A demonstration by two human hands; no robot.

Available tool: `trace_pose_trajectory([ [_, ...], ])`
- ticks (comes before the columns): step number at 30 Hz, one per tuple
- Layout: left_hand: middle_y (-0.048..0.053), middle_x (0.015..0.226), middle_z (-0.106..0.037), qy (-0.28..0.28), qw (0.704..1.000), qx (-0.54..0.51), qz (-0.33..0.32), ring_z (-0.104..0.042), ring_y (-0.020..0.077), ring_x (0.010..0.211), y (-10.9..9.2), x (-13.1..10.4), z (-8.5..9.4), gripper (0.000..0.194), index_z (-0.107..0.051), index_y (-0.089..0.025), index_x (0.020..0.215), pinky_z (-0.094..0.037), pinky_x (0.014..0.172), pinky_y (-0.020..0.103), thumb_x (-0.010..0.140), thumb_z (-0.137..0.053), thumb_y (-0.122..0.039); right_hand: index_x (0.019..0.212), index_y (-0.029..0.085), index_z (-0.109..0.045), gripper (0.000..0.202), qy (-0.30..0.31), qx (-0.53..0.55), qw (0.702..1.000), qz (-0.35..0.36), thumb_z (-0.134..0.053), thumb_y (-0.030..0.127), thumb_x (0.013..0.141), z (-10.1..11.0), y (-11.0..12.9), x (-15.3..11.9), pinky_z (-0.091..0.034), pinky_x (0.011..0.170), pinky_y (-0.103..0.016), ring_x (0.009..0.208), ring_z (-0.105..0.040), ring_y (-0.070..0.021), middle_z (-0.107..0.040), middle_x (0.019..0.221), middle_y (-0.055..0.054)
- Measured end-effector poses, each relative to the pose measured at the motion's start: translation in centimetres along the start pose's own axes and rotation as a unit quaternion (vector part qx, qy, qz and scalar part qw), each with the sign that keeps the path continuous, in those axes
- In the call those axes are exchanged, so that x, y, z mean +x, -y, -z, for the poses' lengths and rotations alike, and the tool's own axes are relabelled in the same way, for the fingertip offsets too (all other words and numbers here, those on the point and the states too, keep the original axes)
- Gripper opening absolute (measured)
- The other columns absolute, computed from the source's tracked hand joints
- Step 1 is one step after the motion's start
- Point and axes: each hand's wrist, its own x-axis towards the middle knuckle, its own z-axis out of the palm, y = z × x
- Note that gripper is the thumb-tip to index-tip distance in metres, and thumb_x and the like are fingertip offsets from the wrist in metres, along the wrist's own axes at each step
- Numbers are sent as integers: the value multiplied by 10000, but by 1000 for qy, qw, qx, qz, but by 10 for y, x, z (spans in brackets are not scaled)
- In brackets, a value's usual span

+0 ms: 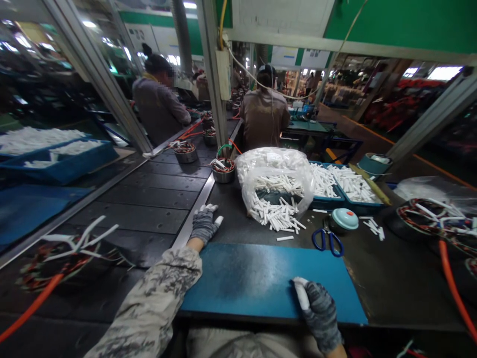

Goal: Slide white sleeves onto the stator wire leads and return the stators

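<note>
My left hand (204, 223), in a grey glove with white fingertips, rests on the bench beside the metal strip of the conveyor. Its fingers are stretched out and it holds nothing. My right hand (318, 308), in a matching glove, lies curled over the right part of a blue mat (253, 278); nothing shows in its fingers, though the palm is hidden. Beyond the mat, a clear plastic bag (276, 161) lies open, spilling short white tubes (276, 214). Blue-handled scissors (328, 241) lie behind the mat, beside a round container with a light-blue lid (345, 219).
Blue bins (328, 201) of white tubes stand behind the bag. Wound copper coil cores sit on the conveyor (149, 199): one at left (63, 253), one by the post (223, 171). Another core (428, 219) with an orange cable is at right. Two co-workers sit further back.
</note>
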Motion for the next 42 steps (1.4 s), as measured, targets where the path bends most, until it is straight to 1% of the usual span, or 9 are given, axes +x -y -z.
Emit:
trace_pose_trajectory([
  [5, 156, 1556, -634, 0, 1000, 6, -3, -524, 377, 1519, 3, 3, -3, 493, -683, -211, 1413, -362, 1302, 561, 936, -655, -334, 995, 225, -775, 362, -13, -23, 1000, 10, -433, 233, 1115, 2, 3, 8, -627, 633, -284, 675, -758, -185, -830, 836, -58],
  [11, 142, 1578, -621, 4, 1000, 13, -11, -516, 362, 1526, 6, 4, -7, 495, -671, -216, 1427, -347, 1308, 559, 956, -628, -364, 1011, 230, -767, 326, -15, -15, 1000, -5, -456, 226, 1108, 2, 5, 8, -631, 681, -276, 718, -779, -179, -837, 868, -48],
  [15, 132, 1576, -626, 7, 1000, 18, -12, -526, 357, 1518, 7, 4, -9, 490, -674, -225, 1428, -354, 1307, 561, 960, -628, -363, 1004, 226, -766, 323, -15, -11, 1000, -10, -463, 248, 1114, 3, 4, 9, -629, 675, -269, 716, -784, -178, -839, 864, -52],
  [20, 137, 1611, -593, 18, 999, 26, -12, -501, 350, 1545, 6, 5, -8, 504, -665, -210, 1454, -341, 1321, 559, 979, -612, -369, 982, 209, -785, 414, 2, -20, 1000, 23, -411, 293, 1139, 8, 3, 16, -633, 646, -268, 682, -781, -177, -836, 839, -59],
  [23, 139, 1610, -592, 21, 999, 29, -11, -500, 355, 1548, 5, 5, -7, 494, -676, -210, 1448, -338, 1325, 567, 982, -616, -362, 969, 202, -791, 393, 0, -20, 1000, 19, -442, 280, 1132, 8, 2, 15, -635, 646, -271, 681, -777, -179, -838, 841, -66],
  [29, 162, 1609, -588, 21, 999, 39, -12, -522, 380, 1529, 5, 6, -7, 479, -697, -194, 1433, -343, 1321, 588, 985, -640, -352, 994, 210, -793, 364, -3, -28, 1000, 3, -455, 257, 1120, 2, 1, 6, -622, 663, -277, 704, -751, -183, -830, 854, -73],
  [33, 145, 1607, -594, 17, 999, 40, -15, -521, 363, 1532, 7, 6, -10, 475, -692, -221, 1441, -350, 1322, 570, 989, -642, -357, 1015, 208, -782, 350, -6, -25, 1000, 9, -454, 252, 1126, 5, 3, 11, -620, 696, -259, 713, -760, -167, -832, 855, -53],
  [37, 127, 1609, -596, 9, 999, 35, -14, -503, 350, 1545, 8, 4, -14, 464, -692, -241, 1435, -337, 1328, 562, 992, -630, -362, 994, 211, -765, 354, -13, -22, 999, 18, -454, 292, 1141, 10, 6, 19, -617, 676, -250, 702, -775, -159, -836, 845, -36],
  [42, 129, 1599, -603, 3, 999, 32, -13, -508, 353, 1535, 9, 3, -16, 461, -697, -234, 1426, -333, 1328, 562, 987, -621, -355, 987, 197, -769, 358, -7, -17, 1000, 14, -456, 280, 1141, 9, 6, 18, -617, 672, -254, 700, -778, -158, -838, 847, -47],
])
